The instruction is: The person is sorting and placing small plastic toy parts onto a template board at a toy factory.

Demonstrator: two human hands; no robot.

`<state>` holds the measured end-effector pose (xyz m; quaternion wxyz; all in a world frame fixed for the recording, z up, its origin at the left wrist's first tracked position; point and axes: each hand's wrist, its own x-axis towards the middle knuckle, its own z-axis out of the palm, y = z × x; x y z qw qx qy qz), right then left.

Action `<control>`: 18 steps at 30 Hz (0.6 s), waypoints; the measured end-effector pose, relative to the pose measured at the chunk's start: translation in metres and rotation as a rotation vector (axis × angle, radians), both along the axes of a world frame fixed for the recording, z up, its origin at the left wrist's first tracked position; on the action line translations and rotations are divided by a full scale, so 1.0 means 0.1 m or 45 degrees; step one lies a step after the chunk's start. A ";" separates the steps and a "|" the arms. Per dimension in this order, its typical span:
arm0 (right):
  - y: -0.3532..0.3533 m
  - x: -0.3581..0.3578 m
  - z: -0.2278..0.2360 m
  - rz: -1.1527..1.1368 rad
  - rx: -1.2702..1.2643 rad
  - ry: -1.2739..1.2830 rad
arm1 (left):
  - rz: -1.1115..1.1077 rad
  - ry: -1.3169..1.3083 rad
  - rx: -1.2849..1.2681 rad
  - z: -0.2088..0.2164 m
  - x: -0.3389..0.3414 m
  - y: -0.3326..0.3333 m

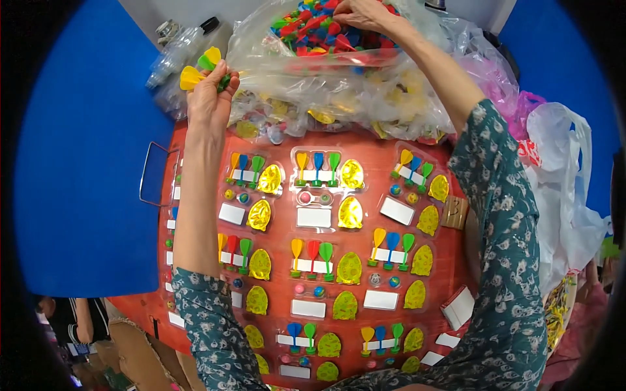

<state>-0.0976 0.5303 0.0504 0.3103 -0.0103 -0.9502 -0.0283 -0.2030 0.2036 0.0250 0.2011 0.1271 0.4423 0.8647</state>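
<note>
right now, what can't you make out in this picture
Head view:
Number of held darts: partly covered by the left hand
What the right hand grips, if anything: hidden beneath it
Leftmost white cards: partly behind left arm
Plastic bag, far end: cut by upper edge

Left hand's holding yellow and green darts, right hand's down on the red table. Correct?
Wrong on the right hand: the head view shows it at the coloured darts in the clear bag. The left hand does hold yellow and green darts.
</note>
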 end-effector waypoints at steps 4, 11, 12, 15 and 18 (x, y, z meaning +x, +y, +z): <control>-0.13 0.04 0.18 -0.038 -0.587 -0.062 | -0.056 0.001 0.082 -0.07 -0.10 0.01; -0.59 -0.43 0.11 -0.279 -0.042 0.313 | -0.050 -0.024 0.065 -0.01 -0.11 0.03; -0.65 -0.54 -0.01 -0.249 0.192 0.482 | -0.054 -0.019 0.048 -0.01 -0.11 0.03; -0.77 -0.91 -0.07 -0.276 0.014 0.204 | -0.048 -0.015 0.049 0.03 -0.03 0.08; -0.99 -1.20 -0.34 -0.710 0.336 0.269 | -0.048 -0.050 0.102 -0.01 0.01 0.12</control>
